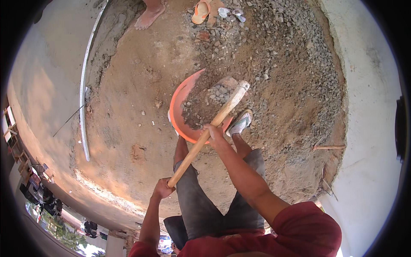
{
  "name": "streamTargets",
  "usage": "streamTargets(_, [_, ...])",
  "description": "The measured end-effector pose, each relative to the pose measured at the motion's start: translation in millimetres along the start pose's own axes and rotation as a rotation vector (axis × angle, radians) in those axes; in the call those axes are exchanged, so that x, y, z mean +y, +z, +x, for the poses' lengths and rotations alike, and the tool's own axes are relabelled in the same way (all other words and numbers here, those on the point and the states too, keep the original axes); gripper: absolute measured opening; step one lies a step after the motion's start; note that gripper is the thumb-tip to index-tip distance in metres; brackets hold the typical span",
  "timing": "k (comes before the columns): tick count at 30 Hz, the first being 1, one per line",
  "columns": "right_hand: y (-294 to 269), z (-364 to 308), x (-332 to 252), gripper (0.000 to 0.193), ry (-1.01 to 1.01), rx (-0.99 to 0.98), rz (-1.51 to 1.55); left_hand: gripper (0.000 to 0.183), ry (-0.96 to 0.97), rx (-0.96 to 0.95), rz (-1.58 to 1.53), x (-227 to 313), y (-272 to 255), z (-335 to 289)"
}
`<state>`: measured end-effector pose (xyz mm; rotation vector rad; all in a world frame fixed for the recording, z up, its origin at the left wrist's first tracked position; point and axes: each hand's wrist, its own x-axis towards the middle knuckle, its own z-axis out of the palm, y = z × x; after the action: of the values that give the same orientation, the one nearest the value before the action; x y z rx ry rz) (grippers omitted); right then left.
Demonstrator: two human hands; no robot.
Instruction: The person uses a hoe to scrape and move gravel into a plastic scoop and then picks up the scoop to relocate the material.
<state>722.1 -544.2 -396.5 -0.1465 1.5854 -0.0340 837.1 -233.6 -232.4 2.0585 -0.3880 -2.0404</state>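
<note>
Both my hands are wrapped round the wooden handle of a hoe (197,150). My left hand (163,188) grips its lower end beside my left knee. Higher up the shaft, my right hand (214,133) holds it above the rim of an orange pan (176,107). The hoe's whitish head end sits over the pan's right side, and its blade is mostly hidden among the stones. Grey gravel (219,92) and soil lie in the pan, whose far right rim cannot be made out. My feet stand either side of the pan.
Loose gravel (295,55) spreads over the ground ahead and right, beside a pale wall (368,107). A long straight metal bar (83,85) lies at left along smooth grey concrete (47,81). Another person's bare foot (150,16) and an orange sandal (200,11) are at the far side.
</note>
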Motion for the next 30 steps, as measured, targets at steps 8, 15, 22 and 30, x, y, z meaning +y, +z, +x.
streamTargets(8, [29.7, -74.4, -114.5, 0.018, -0.191, 0.055, 0.030, 0.031, 0.095, 0.053, 0.158, 112.5, -32.3, -17.5])
streamTargets(15, [124.0, 48.2, -516.7, 0.025, -0.682, -0.050, -0.455, 0.039, 0.253, 0.318, -0.278, 445.8, 34.7, 249.7])
streamTargets(22, [257.8, 239.8, -791.3, 0.038, -1.553, 0.298, -1.687, 0.012, 0.576, 0.359, -0.924, 762.8, -87.9, 497.4])
streamTargets(30, [212.8, 249.1, -716.0, 0.045, -1.100, 0.120, -1.764, 0.018, 0.345, 0.392, -1.049, 694.2, -5.4, 460.9])
